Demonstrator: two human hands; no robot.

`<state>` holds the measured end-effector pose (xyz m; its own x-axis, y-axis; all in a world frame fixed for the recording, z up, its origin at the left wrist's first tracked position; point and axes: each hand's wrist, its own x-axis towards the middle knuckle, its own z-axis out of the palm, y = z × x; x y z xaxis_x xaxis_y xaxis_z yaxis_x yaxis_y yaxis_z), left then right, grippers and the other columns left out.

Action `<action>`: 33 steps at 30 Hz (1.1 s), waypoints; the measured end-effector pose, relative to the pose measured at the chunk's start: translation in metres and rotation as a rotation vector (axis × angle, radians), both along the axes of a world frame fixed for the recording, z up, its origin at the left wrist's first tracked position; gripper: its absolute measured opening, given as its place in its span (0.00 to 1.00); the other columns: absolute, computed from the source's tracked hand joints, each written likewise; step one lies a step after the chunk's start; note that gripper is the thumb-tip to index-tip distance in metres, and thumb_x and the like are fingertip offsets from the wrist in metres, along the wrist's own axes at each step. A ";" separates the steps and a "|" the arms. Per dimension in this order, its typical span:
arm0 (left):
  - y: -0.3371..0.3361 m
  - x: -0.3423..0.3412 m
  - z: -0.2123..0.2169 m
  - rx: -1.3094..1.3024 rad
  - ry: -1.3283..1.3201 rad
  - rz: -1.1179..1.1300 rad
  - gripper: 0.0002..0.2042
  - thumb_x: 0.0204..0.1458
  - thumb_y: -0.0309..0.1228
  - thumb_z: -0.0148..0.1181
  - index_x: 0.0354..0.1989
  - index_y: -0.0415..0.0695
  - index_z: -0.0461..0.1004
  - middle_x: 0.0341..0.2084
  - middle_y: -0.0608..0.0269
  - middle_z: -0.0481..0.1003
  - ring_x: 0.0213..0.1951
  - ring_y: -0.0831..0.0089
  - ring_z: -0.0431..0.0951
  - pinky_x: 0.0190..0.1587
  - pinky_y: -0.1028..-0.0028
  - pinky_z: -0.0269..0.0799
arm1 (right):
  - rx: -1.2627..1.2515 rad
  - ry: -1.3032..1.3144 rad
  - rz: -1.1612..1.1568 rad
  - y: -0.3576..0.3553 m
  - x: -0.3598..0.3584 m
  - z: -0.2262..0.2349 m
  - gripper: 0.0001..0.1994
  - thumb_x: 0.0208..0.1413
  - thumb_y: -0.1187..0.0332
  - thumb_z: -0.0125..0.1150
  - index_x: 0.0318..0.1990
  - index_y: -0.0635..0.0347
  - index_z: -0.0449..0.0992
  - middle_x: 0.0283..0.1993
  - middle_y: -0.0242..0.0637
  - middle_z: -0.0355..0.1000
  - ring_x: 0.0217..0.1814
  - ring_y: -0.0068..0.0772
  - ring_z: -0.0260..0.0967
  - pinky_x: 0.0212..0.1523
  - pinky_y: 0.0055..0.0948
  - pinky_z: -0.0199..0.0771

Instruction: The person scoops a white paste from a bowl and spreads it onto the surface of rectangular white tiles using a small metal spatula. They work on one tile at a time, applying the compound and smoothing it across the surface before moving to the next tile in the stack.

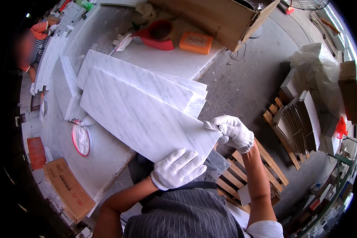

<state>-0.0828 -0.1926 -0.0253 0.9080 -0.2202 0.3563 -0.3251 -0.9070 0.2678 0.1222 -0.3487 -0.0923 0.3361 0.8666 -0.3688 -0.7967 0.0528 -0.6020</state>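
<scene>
Two gloved hands on top marble slab [146, 119] — left hand [177, 167] flat, fingers together, at 6 o'clock; right hand [235, 132] pinching a small scraper [209, 126] at its 3 o'clock corner; stacked slabs [186, 89] beneath appear untouched.

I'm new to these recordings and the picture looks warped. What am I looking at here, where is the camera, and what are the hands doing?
The camera sits on a person's head and looks down through a fisheye lens, so straight edges bend. There is no machine: the two forearms coming up from below are the person's own, in white knit gloves. The left hand rests flat on the near edge of a white marble slab. The right hand pinches that slab's right corner. The slab lies atop other slabs on a pale worktable. Further back are a red scoop, an orange box and a big cardboard box. Another person works at far left.
</scene>
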 end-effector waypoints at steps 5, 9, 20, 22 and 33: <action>0.000 -0.002 0.002 0.002 0.000 0.009 0.07 0.50 0.35 0.63 0.38 0.53 0.78 0.38 0.67 0.78 0.40 0.67 0.79 0.45 0.65 0.73 | 0.046 0.028 0.047 -0.006 0.004 -0.008 0.17 0.57 0.65 0.68 0.51 0.62 0.80 0.37 0.31 0.78 0.27 0.17 0.65 0.27 0.19 0.68; 0.002 -0.005 -0.002 0.021 -0.004 -0.003 0.08 0.52 0.36 0.63 0.41 0.54 0.78 0.39 0.66 0.78 0.41 0.67 0.79 0.48 0.63 0.73 | -0.054 -0.015 0.025 0.002 0.005 0.000 0.16 0.55 0.64 0.69 0.48 0.64 0.80 0.38 0.33 0.79 0.28 0.17 0.68 0.27 0.19 0.68; 0.003 -0.014 -0.004 0.072 0.031 -0.017 0.14 0.54 0.38 0.62 0.49 0.58 0.79 0.49 0.67 0.78 0.51 0.66 0.78 0.59 0.59 0.68 | -0.071 0.062 -0.188 -0.030 0.004 -0.002 0.25 0.53 0.61 0.71 0.54 0.66 0.74 0.29 0.29 0.73 0.24 0.16 0.64 0.24 0.20 0.62; 0.004 -0.013 -0.002 0.071 0.020 -0.015 0.14 0.54 0.38 0.62 0.49 0.58 0.79 0.49 0.67 0.78 0.52 0.65 0.78 0.59 0.59 0.68 | -0.190 -0.006 -0.293 -0.032 0.001 0.019 0.24 0.54 0.60 0.71 0.52 0.66 0.74 0.29 0.30 0.72 0.26 0.18 0.65 0.28 0.21 0.65; 0.004 -0.014 -0.003 0.048 0.001 -0.002 0.14 0.58 0.35 0.56 0.52 0.55 0.79 0.54 0.64 0.76 0.58 0.65 0.74 0.63 0.61 0.67 | -0.655 -1.016 0.102 -0.024 -0.016 0.097 0.10 0.60 0.74 0.59 0.49 0.64 0.74 0.36 0.40 0.78 0.37 0.32 0.79 0.40 0.29 0.79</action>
